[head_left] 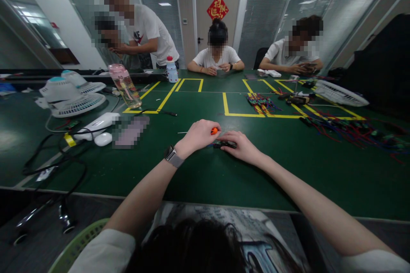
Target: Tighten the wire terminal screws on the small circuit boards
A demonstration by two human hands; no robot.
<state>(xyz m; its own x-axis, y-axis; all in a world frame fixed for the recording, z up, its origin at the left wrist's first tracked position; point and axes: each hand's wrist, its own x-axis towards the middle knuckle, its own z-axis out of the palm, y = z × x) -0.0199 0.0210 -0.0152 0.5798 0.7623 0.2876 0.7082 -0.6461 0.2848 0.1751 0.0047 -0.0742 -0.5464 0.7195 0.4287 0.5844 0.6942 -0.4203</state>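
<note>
My left hand (201, 133), wearing a watch, is closed around a small orange-and-black object (214, 130). Only its orange end shows between thumb and fingers, so its kind is unclear. A thin pale strip (182, 132) pokes out on the far side of this hand. Close by, my right hand (239, 146) rests on the green tabletop (205, 183) with its fingers closed over a small dark circuit board (224, 144) with wires. Much of the board is hidden under the fingers.
Ahead right lie wired circuit boards (261, 103) and a larger tangle of them (358, 130). On the left are white fans (77, 98), a pink-lidded bottle (125, 87), a phone (132, 132) and black cables (57, 147). Several people are across the table.
</note>
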